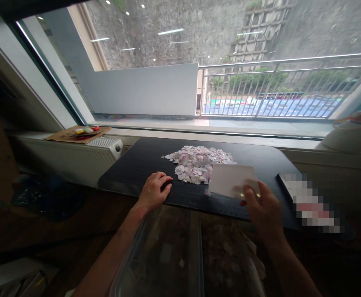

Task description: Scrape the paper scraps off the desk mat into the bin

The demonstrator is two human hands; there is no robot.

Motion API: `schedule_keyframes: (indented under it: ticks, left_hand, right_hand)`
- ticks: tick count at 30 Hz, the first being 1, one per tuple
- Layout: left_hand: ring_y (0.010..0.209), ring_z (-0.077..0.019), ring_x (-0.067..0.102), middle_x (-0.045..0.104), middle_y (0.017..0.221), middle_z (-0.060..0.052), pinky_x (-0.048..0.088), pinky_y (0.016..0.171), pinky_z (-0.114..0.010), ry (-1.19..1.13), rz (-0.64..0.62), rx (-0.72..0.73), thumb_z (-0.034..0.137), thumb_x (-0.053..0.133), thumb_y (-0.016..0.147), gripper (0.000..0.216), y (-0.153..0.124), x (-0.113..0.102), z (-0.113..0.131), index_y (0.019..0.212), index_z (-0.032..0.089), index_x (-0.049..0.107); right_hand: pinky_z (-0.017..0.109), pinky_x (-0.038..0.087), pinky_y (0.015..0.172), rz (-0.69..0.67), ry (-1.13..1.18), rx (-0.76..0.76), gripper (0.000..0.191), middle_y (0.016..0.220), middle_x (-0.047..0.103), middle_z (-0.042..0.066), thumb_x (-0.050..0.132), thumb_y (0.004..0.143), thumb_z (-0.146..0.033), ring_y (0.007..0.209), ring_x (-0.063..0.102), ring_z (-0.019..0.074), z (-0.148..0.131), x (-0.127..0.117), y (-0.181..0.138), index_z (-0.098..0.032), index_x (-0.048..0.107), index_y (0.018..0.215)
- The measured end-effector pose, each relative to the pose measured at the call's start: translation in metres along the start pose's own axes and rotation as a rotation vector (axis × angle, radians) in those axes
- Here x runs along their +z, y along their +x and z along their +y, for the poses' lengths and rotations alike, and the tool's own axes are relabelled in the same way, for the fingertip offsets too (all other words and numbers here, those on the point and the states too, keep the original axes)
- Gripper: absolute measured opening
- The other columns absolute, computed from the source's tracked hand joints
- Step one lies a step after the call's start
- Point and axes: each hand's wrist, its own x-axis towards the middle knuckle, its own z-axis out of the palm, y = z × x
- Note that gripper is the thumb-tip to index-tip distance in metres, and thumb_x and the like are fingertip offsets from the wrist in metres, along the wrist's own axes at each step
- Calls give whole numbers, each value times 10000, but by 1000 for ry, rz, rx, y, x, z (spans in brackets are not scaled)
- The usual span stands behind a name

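Note:
A heap of small pink and white paper scraps (199, 163) lies on a black tabletop (137, 165). My right hand (262, 210) grips a white card (231, 179) by its near edge; the card's far edge sits against the right side of the heap. My left hand (154, 190) rests on the table just left of the heap, fingers curled down against the surface, holding nothing that shows. A clear plastic bag or bin (183, 255) hangs below the table's near edge, between my forearms, with scraps inside.
A white radiator (75, 159) stands left of the table, with cardboard and small coloured items (78, 133) on the sill above. A blurred flat item (310, 202) lies on the table's right end. A white object (350, 138) sits on the sill at right. A window runs behind.

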Motion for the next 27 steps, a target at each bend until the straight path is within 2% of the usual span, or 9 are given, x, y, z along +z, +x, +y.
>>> schedule_keyframes:
  ticks: [4, 8, 13, 18, 22, 27]
  left_hand:
    - [972, -238, 603, 644, 986, -78, 490, 928, -425, 5, 4, 5, 257, 546, 891, 216, 0, 0, 0, 1010, 186, 712]
    - [975, -235, 604, 640, 987, -77, 490, 932, -421, 8, 2, 9, 256, 546, 891, 216, 0, 0, 0, 1013, 188, 711]
    - [970, -233, 606, 643, 984, -73, 492, 928, -417, 10, 3, 6, 249, 555, 886, 208, 0, 0, 1, 1010, 194, 712]
    - [968, -230, 610, 646, 986, -71, 493, 928, -410, 10, 6, 9, 238, 565, 879, 198, 0, 0, 1, 1006, 195, 711]
    - [972, -234, 608, 643, 984, -71, 492, 929, -417, 8, 11, 8, 246, 563, 884, 196, 0, 0, 0, 1005, 203, 711]
    - [969, -230, 608, 644, 986, -72, 497, 926, -410, 6, 12, 12, 242, 566, 879, 193, 0, 0, 1, 999, 196, 710]
  right_hand:
    - [299, 506, 485, -101, 59, 9, 413, 719, 680, 37, 519, 786, -487, 458, 613, 167, -10, 13, 2, -145, 652, 974]
    - [300, 502, 480, -48, 38, 8, 439, 721, 690, 45, 524, 784, -507, 461, 626, 176, -14, 10, 2, -144, 655, 992]
    - [316, 510, 522, -70, -63, -61, 440, 735, 710, 57, 510, 804, -505, 460, 632, 182, -12, 2, 0, -148, 665, 1009]
    - [324, 501, 529, 70, -159, -28, 467, 658, 692, 48, 508, 787, -517, 456, 619, 195, -9, -16, 9, -149, 680, 1016]
    - [319, 479, 499, 161, -176, 46, 432, 678, 701, 51, 533, 774, -490, 456, 622, 202, 4, -29, 18, -156, 686, 1001]
    - [315, 503, 513, 53, -85, 103, 424, 761, 728, 59, 553, 780, -493, 506, 662, 210, 11, -18, 4, -165, 691, 1008]
